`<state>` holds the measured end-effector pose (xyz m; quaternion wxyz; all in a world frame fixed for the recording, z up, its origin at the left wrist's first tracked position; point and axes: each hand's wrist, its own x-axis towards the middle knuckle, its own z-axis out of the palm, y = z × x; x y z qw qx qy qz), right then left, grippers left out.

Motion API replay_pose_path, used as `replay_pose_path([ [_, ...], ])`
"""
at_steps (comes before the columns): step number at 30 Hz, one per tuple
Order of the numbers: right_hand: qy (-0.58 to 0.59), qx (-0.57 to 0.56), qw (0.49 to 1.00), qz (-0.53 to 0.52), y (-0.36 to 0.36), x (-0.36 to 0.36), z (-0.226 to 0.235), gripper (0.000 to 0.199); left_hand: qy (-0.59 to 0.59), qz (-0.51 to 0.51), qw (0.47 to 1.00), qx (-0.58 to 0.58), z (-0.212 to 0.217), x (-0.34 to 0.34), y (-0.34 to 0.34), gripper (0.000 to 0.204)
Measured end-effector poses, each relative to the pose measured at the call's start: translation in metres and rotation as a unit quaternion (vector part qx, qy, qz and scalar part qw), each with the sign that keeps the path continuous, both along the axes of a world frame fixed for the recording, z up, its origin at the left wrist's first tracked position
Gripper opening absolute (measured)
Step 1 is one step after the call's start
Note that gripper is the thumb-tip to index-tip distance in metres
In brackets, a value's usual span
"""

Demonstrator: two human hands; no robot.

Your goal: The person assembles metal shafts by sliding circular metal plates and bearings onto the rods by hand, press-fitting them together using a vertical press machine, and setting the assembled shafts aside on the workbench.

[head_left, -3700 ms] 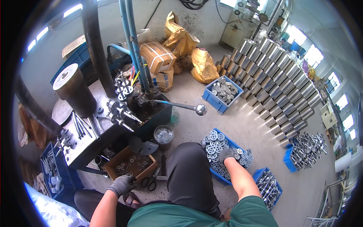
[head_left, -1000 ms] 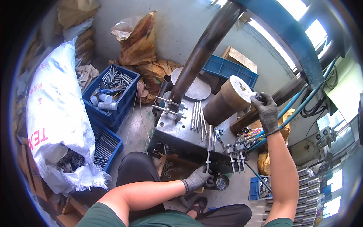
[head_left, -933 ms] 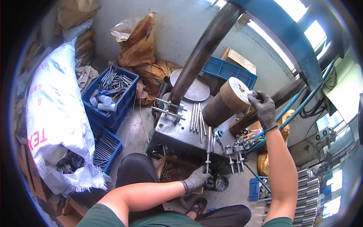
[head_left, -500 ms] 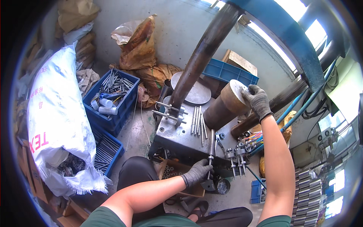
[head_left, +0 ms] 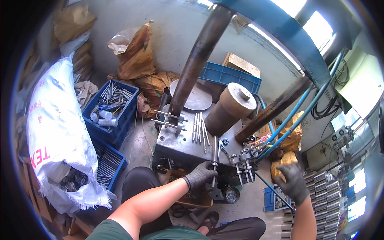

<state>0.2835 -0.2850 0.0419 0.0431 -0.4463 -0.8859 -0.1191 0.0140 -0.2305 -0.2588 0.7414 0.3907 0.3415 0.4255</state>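
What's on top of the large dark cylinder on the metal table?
A short, round metal piece sits on the pale top of the cylinder; whatever lies directly beneath that piece is covered and can't be seen.

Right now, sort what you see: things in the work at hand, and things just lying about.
In the work, it seems:
metal shaft, gripped by the left hand
brown cylinder
small metal piece on its top

Lying about, it seems:
white sack
torn brown bag
crumpled cloth
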Motion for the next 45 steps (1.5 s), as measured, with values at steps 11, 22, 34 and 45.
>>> replay_pose_path([
  [11, 0.153, 0.061, 0.971, -0.176, -0.114, 0.125, -0.060, 0.014, 0.154, 0.065, 0.972, 0.168, -0.030, -0.008, -0.020, 0.051],
  [22, 0.301, 0.263, 0.900, -0.172, 0.008, 0.123, -0.008, 0.045, 0.159, 0.097, 0.935, 0.301, 0.097, -0.023, -0.012, 0.053],
  [34, 0.258, 0.082, 0.910, -0.313, 0.068, 0.128, 0.014, 0.036, 0.092, 0.321, 0.841, 0.425, 0.284, -0.015, 0.192, 0.033],
  [45, 0.248, 0.109, 0.916, -0.295, 0.066, 0.132, 0.013, 0.021, 0.387, 0.316, 0.747, 0.438, 0.302, -0.006, 0.229, 0.025],
])
